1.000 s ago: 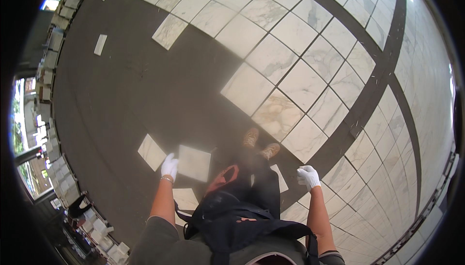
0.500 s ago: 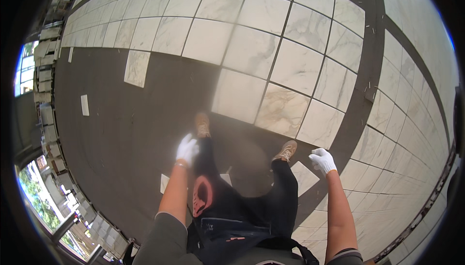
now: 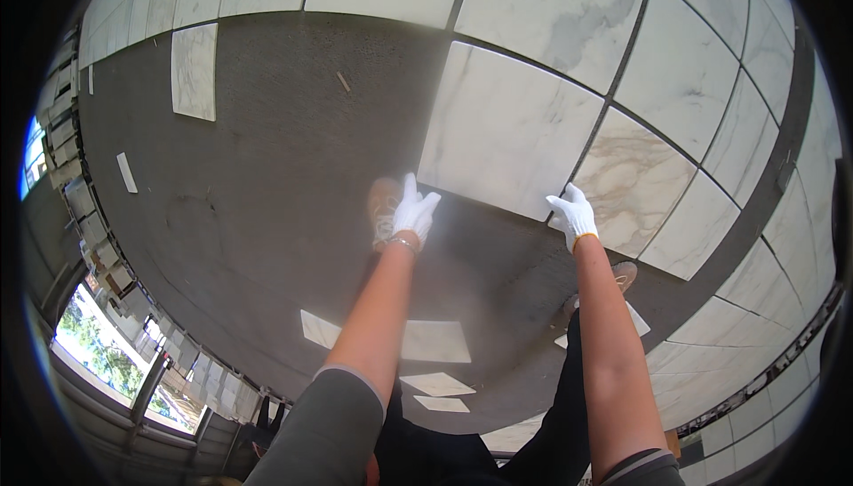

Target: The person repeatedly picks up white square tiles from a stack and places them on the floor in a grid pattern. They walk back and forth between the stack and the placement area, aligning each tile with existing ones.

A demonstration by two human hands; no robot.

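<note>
A white marble-look tile (image 3: 506,126) with faint grey veins lies at the near edge of the laid rows. At its near left corner is my left hand (image 3: 414,211) in a white glove, index finger and thumb stretched apart. My right hand (image 3: 576,213), gloved too, is at the near right corner with thumb and fingers spread. Both hands are at the tile's edge; whether the fingertips touch it I cannot tell. Right of it lies a brown-veined tile (image 3: 631,179).
Grey floor (image 3: 293,131) shows on the left, with a narrow tile (image 3: 194,70), a thin white strip (image 3: 126,172) and a small stick (image 3: 343,83). Cut tile pieces (image 3: 435,341) lie between and behind my feet. Stacked tiles line the far left side.
I have bent down closer to the floor. Both hands have moved forward from beside my legs to the near corners of the white tile.
</note>
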